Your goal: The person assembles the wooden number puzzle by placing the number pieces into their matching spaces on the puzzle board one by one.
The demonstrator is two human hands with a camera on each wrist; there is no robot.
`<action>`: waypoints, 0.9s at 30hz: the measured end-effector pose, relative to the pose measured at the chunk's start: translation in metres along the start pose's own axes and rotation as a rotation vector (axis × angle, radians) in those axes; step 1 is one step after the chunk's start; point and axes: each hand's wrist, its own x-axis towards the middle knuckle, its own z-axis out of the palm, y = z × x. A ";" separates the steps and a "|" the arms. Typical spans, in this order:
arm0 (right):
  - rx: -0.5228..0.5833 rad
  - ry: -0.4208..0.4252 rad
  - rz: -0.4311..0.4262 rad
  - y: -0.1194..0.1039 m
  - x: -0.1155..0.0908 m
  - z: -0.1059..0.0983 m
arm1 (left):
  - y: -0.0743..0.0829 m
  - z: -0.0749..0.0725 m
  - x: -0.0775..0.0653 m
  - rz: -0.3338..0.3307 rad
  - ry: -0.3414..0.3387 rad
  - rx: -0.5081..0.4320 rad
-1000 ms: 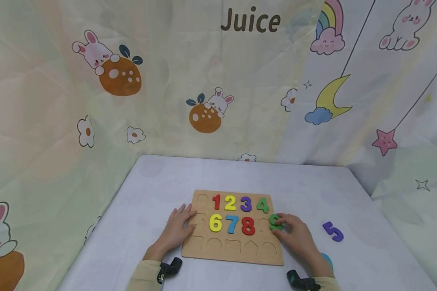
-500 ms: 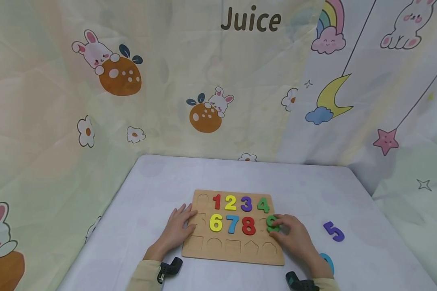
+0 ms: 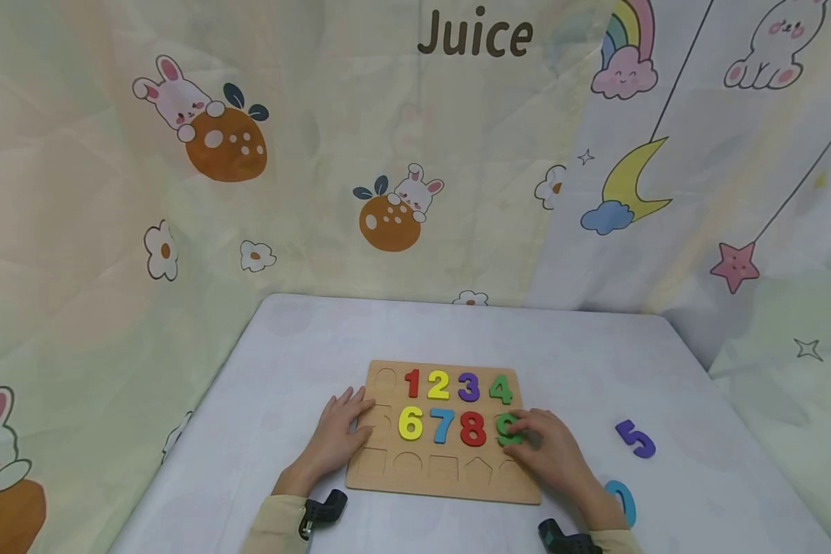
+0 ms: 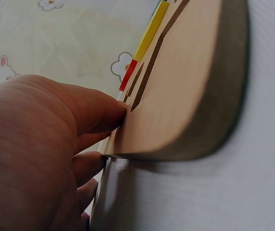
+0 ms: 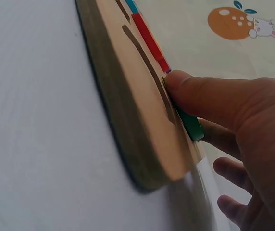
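A wooden number puzzle board (image 3: 422, 465) lies on the white table, with raised number pieces in its top two rows. In the head view, my left hand (image 3: 339, 427) rests at the board's left edge, fingers fairly straight and thumb (image 4: 104, 110) touching the board. My right hand (image 3: 547, 450) pinches a green number 9 (image 3: 505, 423) between thumb and index finger, over the right end of the second row. The red 8 (image 3: 473, 428) sits just left of it. From the right wrist, the green piece's edge (image 5: 191, 126) shows low against the board, partly covered by the thumb.
On the table to the right lie a purple 5 (image 3: 635, 438) and a blue ring-like piece (image 3: 623, 500), partly hidden by the right wrist. Outlined shapes, such as a house shape (image 3: 478, 471), run along the board's front row. A printed cloth (image 3: 318, 231) hangs behind the table.
My right hand has moved left with the green 9, from the board's right edge to the spot beside the 8. More of the blue piece now shows. My left hand has stayed put.
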 end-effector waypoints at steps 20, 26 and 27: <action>-0.021 -0.053 0.058 -0.005 0.001 0.005 | -0.002 0.001 0.002 -0.035 -0.023 0.018; 0.027 -0.012 0.024 -0.002 -0.001 0.005 | 0.000 0.000 0.001 -0.030 -0.021 0.014; 0.034 -0.001 0.021 -0.002 -0.001 0.005 | 0.000 0.000 0.001 -0.029 -0.020 0.015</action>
